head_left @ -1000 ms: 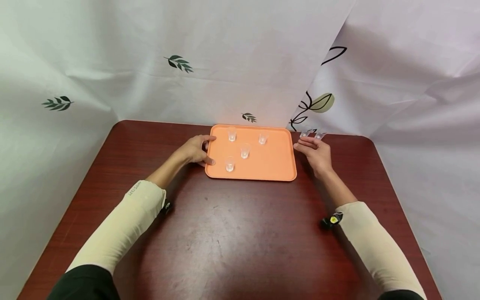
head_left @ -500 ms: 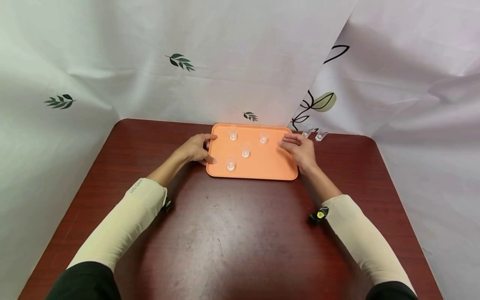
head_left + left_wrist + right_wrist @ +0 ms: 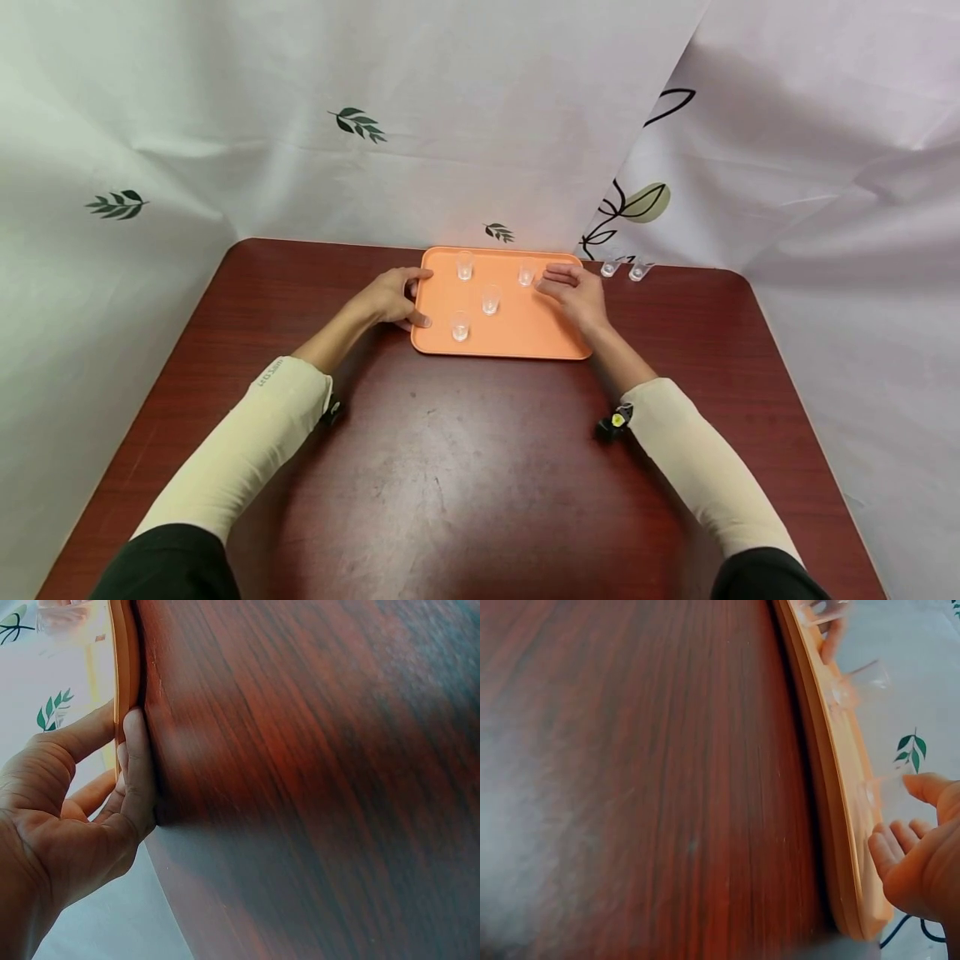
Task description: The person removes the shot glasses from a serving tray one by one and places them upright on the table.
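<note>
An orange tray (image 3: 540, 337) lies at the far side of the brown table, with several small clear plastic cups on it. My left hand (image 3: 392, 297) grips its left edge; in the left wrist view the thumb lies over the rim and other fingers are along the outer side. My right hand (image 3: 577, 297) is over the tray's right part, fingers extended and apart, nothing held. Its fingertips come close to the back right cup (image 3: 527, 273). In the right wrist view that cup (image 3: 881, 789) shows faintly beside the thumb. Other cups include a middle one (image 3: 491, 300) and a front left one (image 3: 460, 327).
Two more clear cups, one (image 3: 611, 266) beside another (image 3: 639, 270), are on the table's back edge, right of the tray. A white patterned curtain (image 3: 420, 167) hangs right behind the brown table (image 3: 465, 467). A dark cable (image 3: 922, 930) appears beyond the tray in the right wrist view.
My right hand has moved left, from beside the two cups at the table's back edge to over the tray near its back right cup. My left hand has kept its grip on the tray.
</note>
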`<control>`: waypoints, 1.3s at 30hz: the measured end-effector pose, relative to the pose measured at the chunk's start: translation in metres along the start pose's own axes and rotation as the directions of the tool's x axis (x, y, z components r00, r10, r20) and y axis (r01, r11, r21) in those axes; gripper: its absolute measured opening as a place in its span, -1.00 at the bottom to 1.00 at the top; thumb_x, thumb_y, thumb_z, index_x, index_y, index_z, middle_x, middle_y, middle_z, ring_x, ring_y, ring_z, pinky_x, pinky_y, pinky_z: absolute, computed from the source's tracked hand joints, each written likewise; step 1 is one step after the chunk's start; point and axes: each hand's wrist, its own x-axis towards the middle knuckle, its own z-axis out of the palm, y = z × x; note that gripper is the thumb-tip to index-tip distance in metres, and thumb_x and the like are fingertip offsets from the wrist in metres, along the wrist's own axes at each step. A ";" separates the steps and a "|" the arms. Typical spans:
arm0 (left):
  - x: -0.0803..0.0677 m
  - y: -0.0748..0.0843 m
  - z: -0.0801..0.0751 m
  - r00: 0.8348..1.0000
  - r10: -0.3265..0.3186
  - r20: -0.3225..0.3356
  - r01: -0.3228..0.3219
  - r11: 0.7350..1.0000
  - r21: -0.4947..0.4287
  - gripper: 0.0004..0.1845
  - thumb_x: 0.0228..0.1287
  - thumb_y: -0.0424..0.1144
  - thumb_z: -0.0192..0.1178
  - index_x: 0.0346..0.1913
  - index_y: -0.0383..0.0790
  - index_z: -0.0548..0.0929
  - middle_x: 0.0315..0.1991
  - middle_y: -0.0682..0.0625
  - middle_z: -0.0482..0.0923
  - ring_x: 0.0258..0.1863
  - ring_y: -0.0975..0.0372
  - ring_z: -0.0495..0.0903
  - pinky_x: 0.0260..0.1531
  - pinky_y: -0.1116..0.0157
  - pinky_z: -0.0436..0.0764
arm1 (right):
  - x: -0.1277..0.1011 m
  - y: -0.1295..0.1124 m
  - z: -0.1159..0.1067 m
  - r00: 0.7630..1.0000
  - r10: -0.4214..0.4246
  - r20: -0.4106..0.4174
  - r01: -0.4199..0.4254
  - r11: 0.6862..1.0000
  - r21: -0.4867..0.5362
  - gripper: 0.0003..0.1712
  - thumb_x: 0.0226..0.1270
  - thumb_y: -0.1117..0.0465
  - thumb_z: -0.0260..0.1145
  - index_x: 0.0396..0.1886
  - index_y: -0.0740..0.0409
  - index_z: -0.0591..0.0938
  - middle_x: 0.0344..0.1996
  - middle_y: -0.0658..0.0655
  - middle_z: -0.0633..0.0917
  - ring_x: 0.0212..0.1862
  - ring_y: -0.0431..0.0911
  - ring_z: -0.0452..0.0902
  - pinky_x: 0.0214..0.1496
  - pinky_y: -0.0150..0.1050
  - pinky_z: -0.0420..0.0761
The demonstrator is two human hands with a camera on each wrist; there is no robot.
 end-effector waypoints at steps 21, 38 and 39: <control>-0.002 -0.001 -0.001 1.000 0.007 0.007 -0.007 1.000 0.013 0.12 0.21 -0.55 0.64 0.79 -0.16 0.31 0.30 -0.27 0.33 -0.13 0.08 0.72 -0.28 0.19 0.97 | 0.013 -0.005 0.021 1.000 0.015 0.008 -0.015 1.000 0.011 -0.37 0.33 0.39 0.65 0.38 0.42 0.72 0.27 0.45 0.77 -0.05 -0.30 0.74 0.00 -0.58 0.77; -0.002 0.001 0.000 1.000 0.003 -0.003 -0.003 1.000 0.029 0.12 0.20 -0.56 0.64 0.79 -0.17 0.32 0.26 -0.27 0.31 -0.14 0.07 0.68 -0.30 0.19 0.97 | 0.012 -0.005 0.025 1.000 0.000 -0.004 0.000 0.999 0.032 -0.48 0.37 0.35 0.64 0.28 0.41 0.77 0.05 0.25 0.82 -0.12 -0.35 0.71 -0.05 -0.59 0.77; -0.002 0.001 0.000 1.000 0.002 -0.002 -0.002 1.000 0.027 0.12 0.20 -0.57 0.64 0.79 -0.17 0.32 0.26 -0.27 0.31 -0.15 0.08 0.69 -0.30 0.19 0.97 | 0.012 -0.005 0.025 1.000 -0.001 -0.005 0.001 0.999 0.034 -0.48 0.37 0.35 0.64 0.28 0.41 0.77 0.05 0.26 0.82 -0.12 -0.36 0.70 -0.06 -0.60 0.77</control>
